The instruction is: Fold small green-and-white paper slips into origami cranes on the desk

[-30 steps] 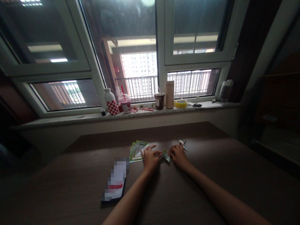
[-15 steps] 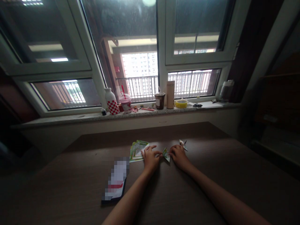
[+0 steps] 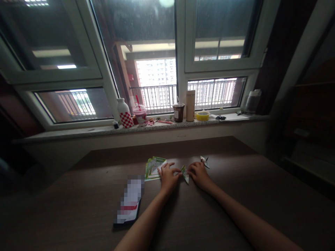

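Between my two hands, a small piece of folded green and white printed paper (image 3: 185,175) stands with a pointed corner towards me. My left hand (image 3: 169,177) pinches its left side between thumb and fingertips. On its right side, the curled fingers of my right hand (image 3: 199,174) grip the paper. A stack of green and white printed sheets (image 3: 154,168) lies just left of my left hand, partly under its fingers. Just beyond my right hand sits another small folded paper piece (image 3: 205,161), white with dark marks.
A phone (image 3: 129,202) with a blurred screen lies left of my left forearm on the brown table (image 3: 78,195). Along the windowsill stand a checkered bottle (image 3: 125,115), a pink drink cup (image 3: 140,115), a brown drink cup (image 3: 178,113), a tan flask (image 3: 190,106), yellow tape (image 3: 202,116) and scissors (image 3: 220,118).
The folded paper between my hands has turned a little and looks narrower, its lower point shifted slightly left. My fingers moved slightly; everything else stays where it was.
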A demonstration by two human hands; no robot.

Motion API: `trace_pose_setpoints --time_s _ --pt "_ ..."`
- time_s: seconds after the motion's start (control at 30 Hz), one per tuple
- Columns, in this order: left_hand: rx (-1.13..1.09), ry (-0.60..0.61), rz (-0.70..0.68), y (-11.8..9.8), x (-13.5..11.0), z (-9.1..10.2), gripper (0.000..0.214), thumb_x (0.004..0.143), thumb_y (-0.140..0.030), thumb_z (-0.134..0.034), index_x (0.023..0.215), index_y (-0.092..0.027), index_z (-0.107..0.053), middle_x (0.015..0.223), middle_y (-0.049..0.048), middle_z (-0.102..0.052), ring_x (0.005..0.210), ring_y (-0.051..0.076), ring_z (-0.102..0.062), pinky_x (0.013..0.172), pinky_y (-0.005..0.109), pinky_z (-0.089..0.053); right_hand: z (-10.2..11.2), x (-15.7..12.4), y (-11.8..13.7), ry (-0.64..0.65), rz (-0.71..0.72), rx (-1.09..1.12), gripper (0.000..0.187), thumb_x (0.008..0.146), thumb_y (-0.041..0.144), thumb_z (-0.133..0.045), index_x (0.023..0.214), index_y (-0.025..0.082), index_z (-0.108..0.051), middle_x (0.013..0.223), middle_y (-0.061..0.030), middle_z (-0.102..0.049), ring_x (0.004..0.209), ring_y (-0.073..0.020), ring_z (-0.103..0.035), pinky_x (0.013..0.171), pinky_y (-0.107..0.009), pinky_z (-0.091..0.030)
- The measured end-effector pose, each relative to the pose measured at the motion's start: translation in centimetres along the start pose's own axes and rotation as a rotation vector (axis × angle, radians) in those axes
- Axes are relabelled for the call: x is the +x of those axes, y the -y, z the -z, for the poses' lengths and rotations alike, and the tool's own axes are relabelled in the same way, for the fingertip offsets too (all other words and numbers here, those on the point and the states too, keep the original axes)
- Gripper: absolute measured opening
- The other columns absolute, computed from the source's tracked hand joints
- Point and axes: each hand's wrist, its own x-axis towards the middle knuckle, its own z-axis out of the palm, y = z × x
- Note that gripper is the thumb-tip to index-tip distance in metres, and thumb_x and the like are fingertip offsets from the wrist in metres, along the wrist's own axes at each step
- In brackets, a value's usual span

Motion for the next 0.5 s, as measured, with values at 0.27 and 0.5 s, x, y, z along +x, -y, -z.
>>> trace_pose_setpoints --time_s 0.27,0.5 --pt "0.003 0.018 0.008 -0.09 0.01 0.09 0.008 0.073 -0.031 -0.075 0.080 -0.033 -0.078 0.132 0.0003 -0.061 0.136 0.031 -0.036 0.116 0.061 -0.010 0.13 -0.06 0.13 0.019 0.031 0.032 0.008 0.085 0.025 -0.066 0.089 0.021 -0.071 0.105 -0.0096 -0.064 0.108 -0.0271 -0.049 0.099 -0.041 -0.038" --pt "-0.001 0.026 0.006 -0.05 -0.02 0.06 0.005 0.072 -0.031 -0.075 0.077 -0.031 -0.077 0.133 0.0007 -0.061 0.136 0.030 -0.036 0.116 0.061 -0.008 0.21 -0.17 0.26 0.028 0.052 0.047 0.007 0.085 0.023 -0.066 0.090 0.021 -0.071 0.105 -0.0090 -0.065 0.109 -0.0264 -0.049 0.099 -0.040 -0.038"
